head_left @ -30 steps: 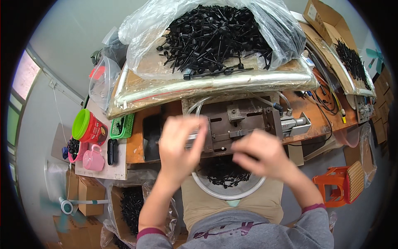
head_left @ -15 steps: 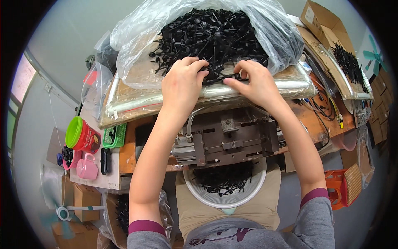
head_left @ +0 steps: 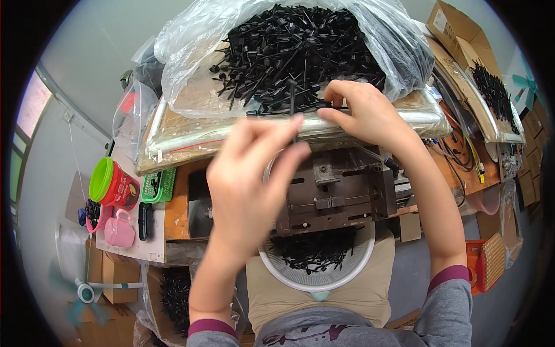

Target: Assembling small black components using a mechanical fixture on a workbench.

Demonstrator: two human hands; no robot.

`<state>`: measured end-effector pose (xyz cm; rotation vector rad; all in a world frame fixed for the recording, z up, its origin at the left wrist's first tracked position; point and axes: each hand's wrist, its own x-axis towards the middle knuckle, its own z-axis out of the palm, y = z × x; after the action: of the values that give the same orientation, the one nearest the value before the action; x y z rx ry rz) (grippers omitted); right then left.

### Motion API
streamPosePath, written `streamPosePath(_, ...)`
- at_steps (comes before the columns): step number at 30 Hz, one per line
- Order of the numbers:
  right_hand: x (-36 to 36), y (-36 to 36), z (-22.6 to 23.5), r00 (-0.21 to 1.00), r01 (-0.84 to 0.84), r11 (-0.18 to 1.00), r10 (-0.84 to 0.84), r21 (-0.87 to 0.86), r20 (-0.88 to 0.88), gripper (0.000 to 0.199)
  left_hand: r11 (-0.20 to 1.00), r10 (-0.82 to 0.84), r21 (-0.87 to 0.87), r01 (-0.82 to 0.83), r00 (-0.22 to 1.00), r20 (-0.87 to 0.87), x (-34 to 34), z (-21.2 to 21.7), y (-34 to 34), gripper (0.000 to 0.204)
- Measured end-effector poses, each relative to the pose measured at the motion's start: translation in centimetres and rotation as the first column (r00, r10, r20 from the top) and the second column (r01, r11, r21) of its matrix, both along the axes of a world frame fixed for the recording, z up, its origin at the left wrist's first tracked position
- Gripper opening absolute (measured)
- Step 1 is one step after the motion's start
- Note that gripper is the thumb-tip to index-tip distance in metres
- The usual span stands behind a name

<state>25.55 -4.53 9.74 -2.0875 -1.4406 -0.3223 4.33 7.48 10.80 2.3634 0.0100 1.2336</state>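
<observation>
A large heap of thin black plastic parts with stems (head_left: 295,49) lies in an open clear plastic bag (head_left: 191,63) on a wrapped, raised tray (head_left: 196,141). My left hand (head_left: 248,173), slightly blurred, is in front of the tray's edge. Its thumb and fingers pinch one black stemmed part (head_left: 293,98), which points up. At the heap's front edge, my right hand (head_left: 367,113) has its thumb and fingers closed around a black part lying crosswise. Below both hands sits a dark metal fixture (head_left: 341,191) with slots and a small central block.
A pale basket (head_left: 364,260) holding black parts rests at my lap under the fixture. On the left stand a red bucket (head_left: 120,188), a pink mug (head_left: 119,229) and a green basket (head_left: 167,186). A cardboard box (head_left: 457,29) and more black parts are at the right.
My left hand has drawn back from the heap toward me, carrying a black part. My right hand stays at the heap's front edge. The view has shifted slightly.
</observation>
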Motion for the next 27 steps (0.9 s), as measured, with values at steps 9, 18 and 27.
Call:
streamPosePath(9,-1.1,0.0,-1.5,0.984,0.124,0.978,-0.142,0.167,0.103,0.033,0.995,-0.096,0.003,0.102,0.944,-0.316,-5.4,-10.4,-7.9,0.027)
streamPosePath(18,-2.8,-2.3,-1.3,0.995,0.094,0.939,-0.096,0.331,-0.011,0.02,0.959,0.089,0.282,0.028,0.915,-0.394,-3.2,-11.2,-7.9,0.027)
streamPosePath(27,-7.3,-7.0,-3.0,0.987,-0.074,0.912,0.125,0.403,-0.102,0.024,0.956,0.071,0.281,0.083,0.863,-0.499,-3.3,-10.2,-7.4,0.031)
